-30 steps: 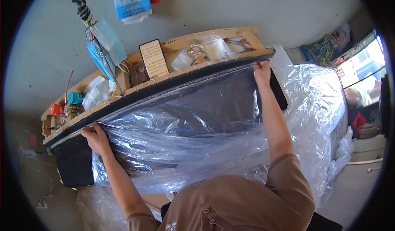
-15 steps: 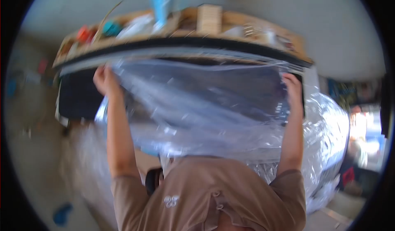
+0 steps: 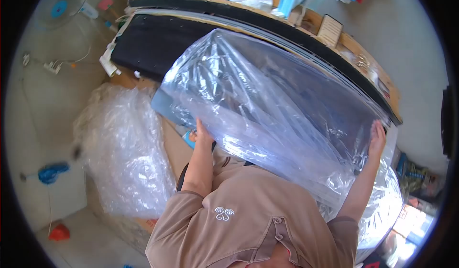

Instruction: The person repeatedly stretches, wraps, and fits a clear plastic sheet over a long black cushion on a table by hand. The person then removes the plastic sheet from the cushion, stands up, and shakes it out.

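Where one clear sheet (image 3: pixel 267 101) lies, two hands (image 3: pixel 204 133) (image 3: pixel 377 141) (both bare) flank it

Left hand (image 3: pixel 204 133) and right hand (image 3: pixel 377 136) are at 2 edges of a clear plastic sheet (image 3: pixel 258 110) over a black surface (image 3: pixel 148 41).

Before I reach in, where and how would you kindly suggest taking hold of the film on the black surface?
I'd pinch the film at its far-left corner, coming from the left: that corner lies apart from the left hand and right hand, with bare black surface beside it.
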A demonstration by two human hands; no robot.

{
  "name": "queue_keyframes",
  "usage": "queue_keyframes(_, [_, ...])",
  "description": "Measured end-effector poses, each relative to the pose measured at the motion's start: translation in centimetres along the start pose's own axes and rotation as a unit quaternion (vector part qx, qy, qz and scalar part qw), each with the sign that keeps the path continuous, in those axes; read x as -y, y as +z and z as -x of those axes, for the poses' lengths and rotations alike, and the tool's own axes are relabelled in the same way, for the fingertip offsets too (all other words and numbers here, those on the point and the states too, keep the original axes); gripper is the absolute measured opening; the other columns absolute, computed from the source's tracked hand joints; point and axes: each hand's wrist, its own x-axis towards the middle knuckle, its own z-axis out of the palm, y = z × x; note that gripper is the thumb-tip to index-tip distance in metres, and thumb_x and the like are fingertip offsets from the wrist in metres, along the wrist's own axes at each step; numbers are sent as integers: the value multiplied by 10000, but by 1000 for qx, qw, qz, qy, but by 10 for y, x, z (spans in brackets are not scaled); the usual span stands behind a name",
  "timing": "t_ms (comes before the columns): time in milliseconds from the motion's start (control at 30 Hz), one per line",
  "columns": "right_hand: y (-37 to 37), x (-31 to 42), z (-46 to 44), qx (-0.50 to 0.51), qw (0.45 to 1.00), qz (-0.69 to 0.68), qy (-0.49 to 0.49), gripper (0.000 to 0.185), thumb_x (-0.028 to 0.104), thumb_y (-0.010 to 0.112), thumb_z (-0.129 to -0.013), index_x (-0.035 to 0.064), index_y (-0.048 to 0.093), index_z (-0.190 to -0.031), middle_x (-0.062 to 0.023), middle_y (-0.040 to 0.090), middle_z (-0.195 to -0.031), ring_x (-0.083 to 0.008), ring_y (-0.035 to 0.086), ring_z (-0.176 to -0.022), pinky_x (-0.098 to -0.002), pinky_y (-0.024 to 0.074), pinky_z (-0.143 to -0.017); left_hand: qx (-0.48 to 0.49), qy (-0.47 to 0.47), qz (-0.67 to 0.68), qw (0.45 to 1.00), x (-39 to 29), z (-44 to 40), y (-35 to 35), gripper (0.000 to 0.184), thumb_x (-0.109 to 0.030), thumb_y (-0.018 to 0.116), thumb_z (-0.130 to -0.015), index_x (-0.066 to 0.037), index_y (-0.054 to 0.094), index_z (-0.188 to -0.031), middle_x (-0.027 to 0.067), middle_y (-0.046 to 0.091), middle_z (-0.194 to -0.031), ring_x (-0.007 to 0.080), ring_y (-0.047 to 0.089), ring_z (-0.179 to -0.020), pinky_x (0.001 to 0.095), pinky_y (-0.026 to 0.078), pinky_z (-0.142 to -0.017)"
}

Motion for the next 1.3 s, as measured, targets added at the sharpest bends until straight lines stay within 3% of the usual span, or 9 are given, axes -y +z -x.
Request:
queue_keyframes(167, [3, 35, 18, -211, 932, 284, -78, 268, 206, 593, -818, 25, 633, -1011, -62, 639, -924, -127, 585, -804, -206, 423, -672, -146, 218, -236, 936, -106, 61, 59, 264, -218, 518, -849, -23, 548, -1024, 78, 558, -929, 180, 527, -835, 330, 418, -778])
queue_keyframes(367, [205, 25, 126, 519, 771, 354, 103, 361, 313, 504, -907, 63, 576, -1157, -64, 613, -1076, -162, 574, -979, -291, 455, -863, 113, 515, -214, 822, -233, 211, 261, 350, -223, 495, -865, -17, 534, -1145, 123, 566, -1081, 186, 544, -988, 318, 411, -897])
queue_keyframes(500, [259, 11, 220, 484, 831, 241, 129, 420, 334, 423, -938, 22, 517, -1204, -142, 547, -1180, -214, 473, -1124, -317, 285, -1021, 179, 479, -386, 768, -141, 206, 344, 554, -368, 369, -938, -78, 253, -1395, 131, 307, -1399, 226, 303, -1273, 365, 228, -1056])
queue_keyframes(667, [243, -85, 229, 448, 886, 100, 64, 539, 440, 330, -940, 0, 503, -1198, -171, 558, -1141, -254, 502, -1085, -339, 325, -994, 118, 513, -803, 278, -45, 117, 268, 507, -441, 608, -777, -120, 548, -1164, 64, 459, -1299, 243, 364, -1255, 555, 125, -1033])
queue_keyframes(800, [192, 19, 210, 304, 723, -309, 538, 826, 671, 185, -853, -21, 497, -1181, -180, 614, -954, -284, 589, -908, -409, 457, -815, 181, 596, -715, 317, -56, 114, 255, 240, -204, 617, -791, -85, 619, -1000, 59, 572, -1161, 261, 470, -1162, 468, 262, -1011])
queue_keyframes(867, [151, 34, 205, 534, 817, 111, 187, 436, 424, 571, -808, 9, 613, -935, -112, 624, -671, -212, 582, -574, -334, 469, -565, 245, 573, -663, 416, -62, 117, 256, 174, -56, 583, -775, -57, 606, -947, 50, 585, -1128, 258, 481, -1149, 455, 251, -1022])
queue_keyframes(1033, [113, 42, 128, -31, 696, 677, -237, 318, 65, 554, -770, 49, 541, -1087, -125, 602, -945, -317, 577, -874, -389, 466, -751, 271, 498, -550, 613, -64, 175, 275, 265, 63, 520, -702, -22, 557, -950, 107, 560, -893, 273, 526, -805, 302, 412, -711])
queue_keyframes(1133, [172, 71, 120, 76, 801, 467, -368, 369, 58, 590, -758, 38, 531, -1122, -140, 574, -1064, -311, 546, -992, -361, 433, -868, 359, 606, -578, 412, -42, 201, 291, 416, 38, 583, -624, -46, 573, -1032, 106, 558, -889, 265, 557, -756, 337, 463, -624])
queue_keyframes(1300, [299, 49, 127, 354, 931, -59, 63, 334, 144, 577, -854, 21, 497, -1154, -69, 606, -967, -93, 570, -736, -214, 449, -622, 393, 574, -683, 224, 10, 209, 255, 446, -90, 609, -658, -123, 566, -1100, 38, 523, -787, 208, 547, -660, 321, 464, -568])
